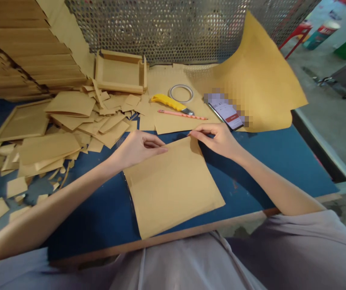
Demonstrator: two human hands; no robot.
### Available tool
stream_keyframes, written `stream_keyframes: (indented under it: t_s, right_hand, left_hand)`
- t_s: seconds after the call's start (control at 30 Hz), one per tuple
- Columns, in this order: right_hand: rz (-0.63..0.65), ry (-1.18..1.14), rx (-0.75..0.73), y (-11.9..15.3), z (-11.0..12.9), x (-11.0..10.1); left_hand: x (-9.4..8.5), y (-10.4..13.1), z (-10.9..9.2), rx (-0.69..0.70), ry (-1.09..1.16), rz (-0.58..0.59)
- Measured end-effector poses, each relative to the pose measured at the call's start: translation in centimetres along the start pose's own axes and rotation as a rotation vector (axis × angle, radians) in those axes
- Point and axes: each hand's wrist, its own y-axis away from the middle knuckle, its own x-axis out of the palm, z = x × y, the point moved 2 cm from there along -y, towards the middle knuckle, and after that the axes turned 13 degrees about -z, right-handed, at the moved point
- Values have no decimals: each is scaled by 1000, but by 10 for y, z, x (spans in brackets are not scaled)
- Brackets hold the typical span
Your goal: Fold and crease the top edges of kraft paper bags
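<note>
A tan paper sheet (174, 187) lies on the blue table near its front edge, tilted a little. My left hand (144, 148) pinches the sheet's far edge left of its middle, thumb on top and fingers behind. At the far right corner, my right hand (215, 139) has thumb and forefinger closed on the same sheet. Beyond the hands are a yellow cutter knife (169, 103), a pink pencil (182, 115) and a roll of tape (181, 93), all resting on tan paper.
Paper scraps (100, 125) cover the table's left side. A shallow cardboard tray (120, 72) and stacked cardboard (24, 44) stand behind. A phone (229, 114) lies beside a large curled sheet (263, 80) at right. Perforated metal (161, 28) borders the back.
</note>
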Motion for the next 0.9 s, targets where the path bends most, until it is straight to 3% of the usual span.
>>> stream_keyframes:
  t_s: [0.23,0.43,0.57,0.7,0.8,0.9]
  right_hand:
    - [190,19,-170,11,21,11]
    - [173,-36,-21,3,7,-1]
    - [256,2,-27,-7,-3,-15]
    - [279,127,-209,-8,1,-18]
    - [246,226,-440,-2,9,-11]
    - [189,266,-556,6,14,1]
  left_hand:
    - [11,11,-10,-16,-3,29]
    - [1,0,-1,23,-18,45]
    - [-1,-1,3,53,-55,-5]
    - [6,7,-2,100,-128,-49]
    - [11,14,-8,166,-185,-93]
    - [15,19,-13,219,-207,-100]
